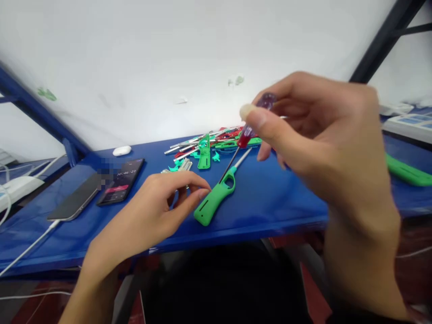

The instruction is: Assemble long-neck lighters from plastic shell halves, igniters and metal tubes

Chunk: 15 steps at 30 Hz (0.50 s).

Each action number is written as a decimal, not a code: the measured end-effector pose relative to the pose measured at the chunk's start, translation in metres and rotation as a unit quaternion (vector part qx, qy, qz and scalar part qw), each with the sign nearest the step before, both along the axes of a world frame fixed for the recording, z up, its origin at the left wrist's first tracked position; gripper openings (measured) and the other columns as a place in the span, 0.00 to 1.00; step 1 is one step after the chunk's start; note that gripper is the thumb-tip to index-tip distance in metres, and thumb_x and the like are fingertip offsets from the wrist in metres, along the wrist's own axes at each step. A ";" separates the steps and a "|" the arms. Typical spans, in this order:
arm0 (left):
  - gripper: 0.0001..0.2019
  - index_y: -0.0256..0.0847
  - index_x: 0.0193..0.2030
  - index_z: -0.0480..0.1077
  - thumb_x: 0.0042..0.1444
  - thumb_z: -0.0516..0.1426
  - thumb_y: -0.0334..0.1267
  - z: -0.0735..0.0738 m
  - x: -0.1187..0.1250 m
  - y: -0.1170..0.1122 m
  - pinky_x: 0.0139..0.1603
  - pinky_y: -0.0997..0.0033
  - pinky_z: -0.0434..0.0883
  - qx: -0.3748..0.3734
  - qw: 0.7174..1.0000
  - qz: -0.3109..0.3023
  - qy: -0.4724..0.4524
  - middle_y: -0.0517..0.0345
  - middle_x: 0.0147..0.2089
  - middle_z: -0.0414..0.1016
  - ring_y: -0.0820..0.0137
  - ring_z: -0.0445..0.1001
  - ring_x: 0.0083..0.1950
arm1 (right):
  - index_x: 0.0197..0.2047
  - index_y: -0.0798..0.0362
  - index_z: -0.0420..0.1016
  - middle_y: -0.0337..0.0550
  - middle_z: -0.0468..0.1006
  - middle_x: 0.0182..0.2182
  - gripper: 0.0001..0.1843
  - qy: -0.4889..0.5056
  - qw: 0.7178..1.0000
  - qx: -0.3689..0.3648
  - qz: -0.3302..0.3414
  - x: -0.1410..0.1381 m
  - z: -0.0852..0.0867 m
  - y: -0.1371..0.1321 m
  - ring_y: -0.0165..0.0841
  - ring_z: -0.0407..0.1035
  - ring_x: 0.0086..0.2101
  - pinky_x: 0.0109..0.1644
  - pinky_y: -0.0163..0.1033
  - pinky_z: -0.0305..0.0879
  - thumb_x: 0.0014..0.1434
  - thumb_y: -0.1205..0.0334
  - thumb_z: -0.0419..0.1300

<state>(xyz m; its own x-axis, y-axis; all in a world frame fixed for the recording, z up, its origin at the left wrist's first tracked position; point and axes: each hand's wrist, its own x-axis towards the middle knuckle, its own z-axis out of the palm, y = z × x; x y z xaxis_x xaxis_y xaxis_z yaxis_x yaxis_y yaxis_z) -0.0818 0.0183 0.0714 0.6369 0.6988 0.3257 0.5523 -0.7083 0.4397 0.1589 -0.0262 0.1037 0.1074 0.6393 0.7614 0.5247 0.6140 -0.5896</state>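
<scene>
My right hand [317,135] is raised above the blue table [270,202] and pinches the red-purple handle of a small screwdriver [248,130], whose dark shaft slants down toward a green stick lighter [216,198]. The lighter lies on the table with its metal tube pointing to the back right. My left hand [158,202] rests beside the lighter's body, fingers curled, thumb and fingertip touching its side.
A heap of green and red lighter shells and metal tubes [209,146] lies behind the lighter. Two phones [101,189] sit at the left, one on a white cable [30,245]. A white earbud case [121,150] is near the wall. Another green part [408,173] lies at right.
</scene>
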 end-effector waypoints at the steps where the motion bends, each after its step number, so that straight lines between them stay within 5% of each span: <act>1: 0.10 0.50 0.42 0.80 0.71 0.58 0.45 0.002 0.001 -0.001 0.32 0.73 0.68 -0.006 1.000 -0.007 0.003 0.65 0.34 0.82 0.71 0.74 0.29 | 0.36 0.48 0.76 0.39 0.79 0.32 0.10 -0.002 1.000 -0.001 -0.002 0.002 0.001 0.000 0.31 0.72 0.25 0.27 0.40 0.69 0.68 0.54 0.68; 6: 0.11 0.51 0.39 0.82 0.70 0.58 0.43 0.010 0.015 -0.026 0.33 0.72 0.72 -0.131 0.987 -0.079 0.052 0.63 0.34 0.83 0.68 0.78 0.32 | 0.36 0.45 0.77 0.45 0.82 0.37 0.11 -0.019 0.999 -0.016 -0.032 0.007 0.000 0.000 0.38 0.76 0.30 0.28 0.45 0.71 0.68 0.50 0.65; 8: 0.11 0.51 0.43 0.82 0.71 0.57 0.35 -0.003 0.029 -0.044 0.39 0.72 0.74 -0.204 0.954 -0.192 0.106 0.63 0.38 0.84 0.68 0.81 0.36 | 0.36 0.46 0.76 0.45 0.82 0.38 0.11 -0.025 0.999 -0.007 -0.028 0.007 0.000 -0.001 0.37 0.77 0.30 0.30 0.45 0.72 0.70 0.52 0.64; 11: 0.12 0.46 0.42 0.79 0.63 0.59 0.23 -0.053 0.049 -0.066 0.40 0.69 0.75 -0.185 0.915 -0.292 0.209 0.59 0.38 0.82 0.65 0.81 0.38 | 0.37 0.46 0.76 0.44 0.81 0.36 0.10 -0.030 0.999 -0.001 -0.019 0.006 0.000 -0.002 0.34 0.75 0.28 0.27 0.42 0.70 0.70 0.53 0.63; 15: 0.21 0.41 0.57 0.75 0.62 0.55 0.19 -0.132 0.062 -0.071 0.55 0.57 0.75 -0.115 0.943 -0.200 0.239 0.46 0.59 0.77 0.55 0.80 0.54 | 0.37 0.46 0.77 0.42 0.81 0.35 0.10 -0.030 0.999 -0.001 -0.027 0.005 0.000 -0.002 0.30 0.73 0.24 0.24 0.40 0.63 0.71 0.53 0.63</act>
